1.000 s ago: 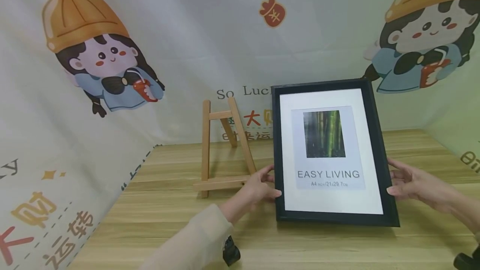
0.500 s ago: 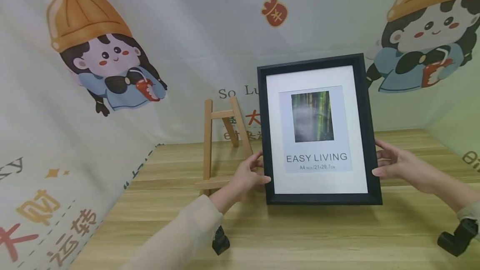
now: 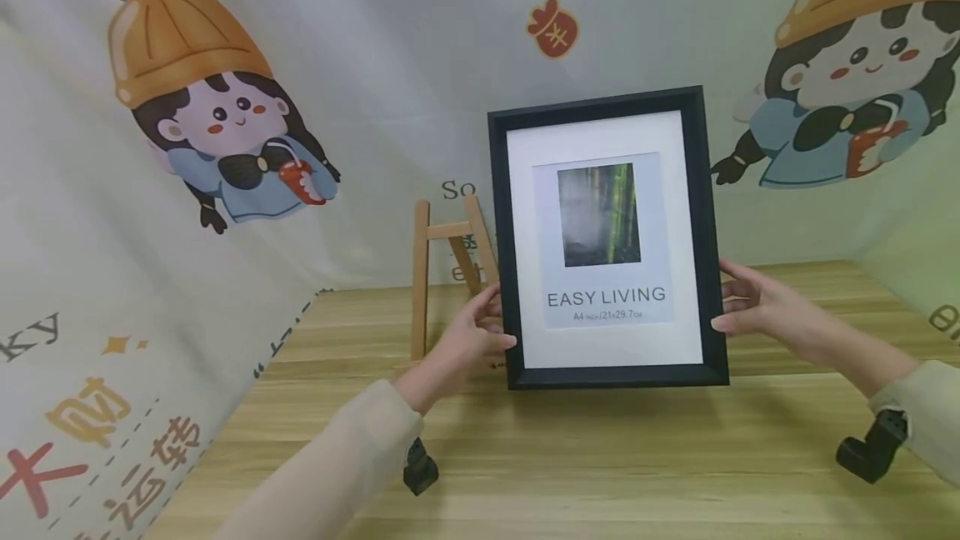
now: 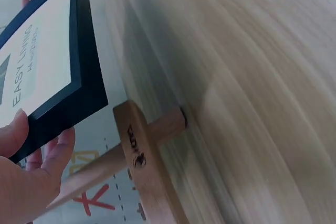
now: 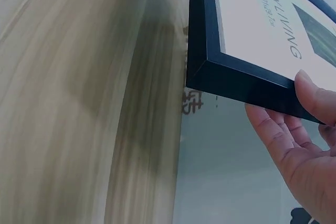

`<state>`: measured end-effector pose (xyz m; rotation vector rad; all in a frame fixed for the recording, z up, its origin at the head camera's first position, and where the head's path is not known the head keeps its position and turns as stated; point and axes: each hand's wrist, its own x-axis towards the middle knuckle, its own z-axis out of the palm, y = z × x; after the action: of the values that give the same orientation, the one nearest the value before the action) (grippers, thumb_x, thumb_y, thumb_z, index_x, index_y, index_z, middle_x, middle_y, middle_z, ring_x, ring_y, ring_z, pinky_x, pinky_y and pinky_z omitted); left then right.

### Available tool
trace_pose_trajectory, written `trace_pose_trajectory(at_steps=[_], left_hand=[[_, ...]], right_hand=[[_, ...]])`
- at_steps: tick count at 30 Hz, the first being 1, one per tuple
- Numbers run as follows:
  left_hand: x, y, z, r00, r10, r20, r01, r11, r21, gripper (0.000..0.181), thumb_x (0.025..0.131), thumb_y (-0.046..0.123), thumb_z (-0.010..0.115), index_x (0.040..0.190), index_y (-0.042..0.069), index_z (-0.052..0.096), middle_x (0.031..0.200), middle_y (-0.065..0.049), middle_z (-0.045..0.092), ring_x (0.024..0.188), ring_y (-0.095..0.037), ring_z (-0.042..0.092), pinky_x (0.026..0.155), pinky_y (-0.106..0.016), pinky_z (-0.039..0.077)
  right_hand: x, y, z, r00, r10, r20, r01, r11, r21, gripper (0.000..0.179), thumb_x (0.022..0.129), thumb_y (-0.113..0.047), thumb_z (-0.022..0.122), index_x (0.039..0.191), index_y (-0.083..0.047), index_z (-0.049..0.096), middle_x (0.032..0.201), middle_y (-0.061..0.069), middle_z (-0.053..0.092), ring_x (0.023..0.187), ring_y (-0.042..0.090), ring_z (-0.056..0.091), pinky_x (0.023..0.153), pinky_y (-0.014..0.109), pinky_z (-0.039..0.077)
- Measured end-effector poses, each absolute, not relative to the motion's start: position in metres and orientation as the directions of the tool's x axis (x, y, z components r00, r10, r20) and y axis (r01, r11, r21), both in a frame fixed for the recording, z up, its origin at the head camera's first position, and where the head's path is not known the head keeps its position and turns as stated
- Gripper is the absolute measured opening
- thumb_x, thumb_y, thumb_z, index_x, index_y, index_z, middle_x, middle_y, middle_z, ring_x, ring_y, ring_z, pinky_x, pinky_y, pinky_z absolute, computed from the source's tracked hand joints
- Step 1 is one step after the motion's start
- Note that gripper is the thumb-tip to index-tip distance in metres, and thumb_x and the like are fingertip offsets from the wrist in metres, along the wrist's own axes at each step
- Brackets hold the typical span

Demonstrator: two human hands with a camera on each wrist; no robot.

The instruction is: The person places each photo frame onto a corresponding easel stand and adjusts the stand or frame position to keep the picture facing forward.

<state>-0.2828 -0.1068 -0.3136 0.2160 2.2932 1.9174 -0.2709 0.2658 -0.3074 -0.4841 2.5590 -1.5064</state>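
Observation:
Between both hands a black picture frame [image 3: 615,375] is held nearly upright above the table, its white mat, bamboo picture and "EASY LIVING" print facing the head camera. My left hand [image 3: 467,338] grips its left side, thumb on the front and fingers behind. On the opposite side my right hand [image 3: 765,307] pinches the edge the same way. A wooden easel [image 3: 420,282] stands behind and to the left, its right part covered by the frame and its lower ledge mostly by the left arm. In the left wrist view the easel's ledge [image 4: 149,171] lies close to the frame's lower corner.
The wood-grain table [image 3: 570,465] runs back to a pale printed cloth [image 3: 390,65] that hangs behind and along the sides. Black wrist cameras [image 3: 872,446] hang below both sleeves.
Both hands have raised the picture frame and carried it left, toward the easel. It now hides more of the easel and of the lettering on the cloth.

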Motion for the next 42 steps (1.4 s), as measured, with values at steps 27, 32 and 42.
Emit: trace_pose_trajectory(at_steps=[27, 32, 42], left_hand=[[-0.294, -0.168, -0.302, -0.987, 0.148, 0.064, 0.099, 0.242, 0.965, 0.079, 0.08, -0.011, 0.059, 0.146, 0.012, 0.022, 0.131, -0.019, 0.04, 0.095, -0.022, 0.043, 0.072, -0.023, 0.051], [-0.298, -0.177, -0.303, -0.985, 0.153, 0.081, 0.117, 0.245, 0.962, 0.078, 0.081, -0.012, 0.057, 0.146, 0.01, 0.02, 0.129, -0.02, 0.04, 0.094, -0.022, 0.043, 0.071, -0.021, 0.051], [-0.303, -0.195, -0.303, -0.988, 0.129, 0.082, 0.112, 0.242, 0.964, 0.078, 0.082, -0.012, 0.055, 0.147, 0.011, 0.019, 0.132, -0.019, 0.036, 0.101, -0.023, 0.04, 0.074, -0.019, 0.048]], right_hand=[[-0.303, 0.204, -0.292, -0.916, -0.391, 0.09, -0.241, 0.356, -0.903, 0.09, 0.084, -0.01, 0.062, 0.147, -0.005, -0.002, 0.133, 0.029, 0.028, 0.117, 0.036, 0.037, 0.089, 0.036, 0.047], [-0.307, 0.195, -0.294, -0.913, -0.395, 0.106, -0.254, 0.344, -0.904, 0.089, 0.084, -0.007, 0.062, 0.147, -0.004, -0.001, 0.128, 0.027, 0.034, 0.112, 0.033, 0.041, 0.086, 0.031, 0.05], [-0.316, 0.174, -0.295, -0.913, -0.39, 0.121, -0.255, 0.314, -0.914, 0.088, 0.084, -0.006, 0.062, 0.147, -0.004, 0.0, 0.13, 0.028, 0.033, 0.115, 0.036, 0.04, 0.086, 0.03, 0.049]])
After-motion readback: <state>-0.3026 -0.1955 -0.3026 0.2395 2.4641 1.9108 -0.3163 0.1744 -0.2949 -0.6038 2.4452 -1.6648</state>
